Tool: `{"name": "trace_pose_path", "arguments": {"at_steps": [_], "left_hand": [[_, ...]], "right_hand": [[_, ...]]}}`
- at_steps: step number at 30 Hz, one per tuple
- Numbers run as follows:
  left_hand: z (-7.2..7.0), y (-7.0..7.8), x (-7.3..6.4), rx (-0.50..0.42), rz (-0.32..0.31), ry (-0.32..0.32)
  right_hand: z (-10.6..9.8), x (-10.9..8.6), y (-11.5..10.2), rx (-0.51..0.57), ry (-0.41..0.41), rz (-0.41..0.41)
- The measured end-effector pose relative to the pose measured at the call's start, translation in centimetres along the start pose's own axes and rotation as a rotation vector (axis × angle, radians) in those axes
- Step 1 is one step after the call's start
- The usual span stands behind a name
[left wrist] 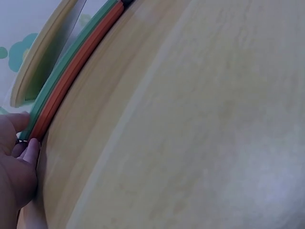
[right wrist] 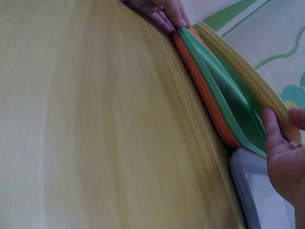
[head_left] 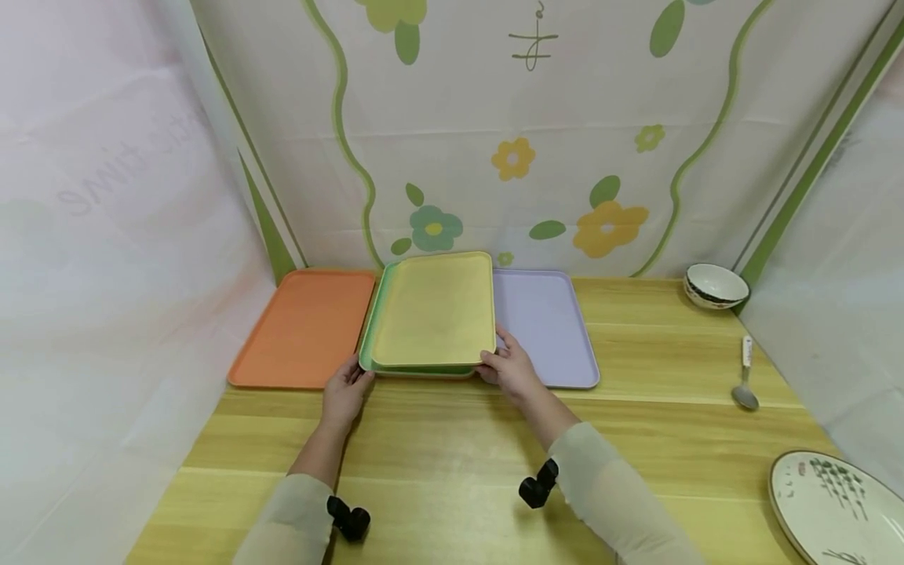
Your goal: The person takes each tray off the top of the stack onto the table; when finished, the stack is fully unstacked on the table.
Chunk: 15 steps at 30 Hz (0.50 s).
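Observation:
A yellow tray (head_left: pixel 438 314) is tilted above a green tray (head_left: pixel 375 329), its front edge raised off it. My right hand (head_left: pixel 507 369) pinches the yellow tray's front right corner, thumb on the rim and fingers below. The green tray lies on an orange tray (right wrist: pixel 202 90), their edges stacked together. At the front left corner of these two, my left hand (head_left: pixel 344 396) grips the green tray's rim, with fingertips against the orange edge below. The right wrist view shows a wedge-shaped gap between the yellow and green trays.
Another orange tray (head_left: pixel 307 329) lies to the left on the wooden table (head_left: pixel 438 471), and a lilac tray (head_left: pixel 547 329) to the right. Further right are a bowl (head_left: pixel 716 284), a spoon (head_left: pixel 745 377) and a patterned plate (head_left: pixel 840 510). Printed cloth (head_left: pixel 452 102) hangs behind the trays.

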State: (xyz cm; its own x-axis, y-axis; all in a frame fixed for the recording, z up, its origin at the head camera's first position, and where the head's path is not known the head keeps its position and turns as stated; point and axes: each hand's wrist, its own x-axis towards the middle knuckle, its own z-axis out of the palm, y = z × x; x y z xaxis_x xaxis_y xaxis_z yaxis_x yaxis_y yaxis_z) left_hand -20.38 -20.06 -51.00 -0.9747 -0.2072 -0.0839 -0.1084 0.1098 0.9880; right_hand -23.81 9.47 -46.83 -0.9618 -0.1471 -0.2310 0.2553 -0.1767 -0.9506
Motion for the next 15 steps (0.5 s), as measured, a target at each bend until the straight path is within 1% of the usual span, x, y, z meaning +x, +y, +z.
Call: {"name": "trace_pose_path", "arguments": {"at_steps": [3, 8, 15], "left_hand": [[0.1, 0.1, 0.1, 0.029, 0.003, 0.013], [0.1, 0.1, 0.0, 0.095, -0.008, 0.040], [0.1, 0.1, -0.1, 0.101, -0.027, 0.016]], "right_hand": [[-1.1, -0.4, -0.6, 0.010, -0.010, -0.013], [-3.2, -1.2, -1.5, 0.027, -0.049, -0.064], [-7.0, -2.9, -3.0, 0.004, -0.088, -0.112]]}}
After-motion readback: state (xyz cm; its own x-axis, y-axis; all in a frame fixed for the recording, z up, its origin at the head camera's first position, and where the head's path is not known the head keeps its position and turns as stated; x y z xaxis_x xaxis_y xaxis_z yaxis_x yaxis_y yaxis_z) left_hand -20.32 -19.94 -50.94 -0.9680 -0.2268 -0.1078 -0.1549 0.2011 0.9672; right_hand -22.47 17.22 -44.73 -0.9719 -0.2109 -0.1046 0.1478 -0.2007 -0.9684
